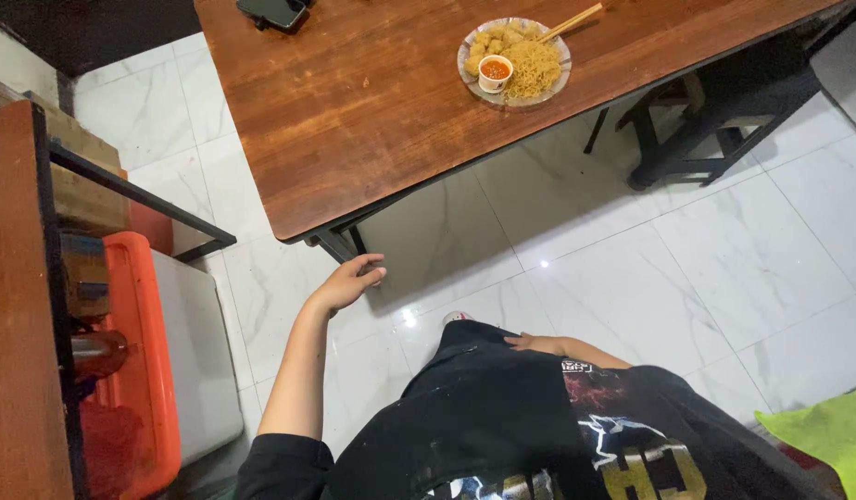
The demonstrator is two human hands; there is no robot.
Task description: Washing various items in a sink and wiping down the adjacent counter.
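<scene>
1. My left hand point(349, 281) hung out in front of me with its fingers loosely spread, gripping nothing, just below the near corner of the wooden table point(372, 102).
2. That corner sat on a dark metal leg point(338, 243), the nearest thing to the hand; I could not tell whether they touched.
3. My right hand point(530, 343) lay flat against my black trousers point(474, 389), mostly hidden, so I could not tell its grip.
4. Far across the table stood 1 plate point(516, 61) of yellow noodles and fried pieces, with 1 small cup of red sauce point(495, 71) and chopsticks point(572, 20) resting on its rim.
5. A dark phone point(274, 11) lay at the table's far edge.
6. An orange crate point(143, 352) stood to my left on the white tiled floor point(650, 278).
</scene>
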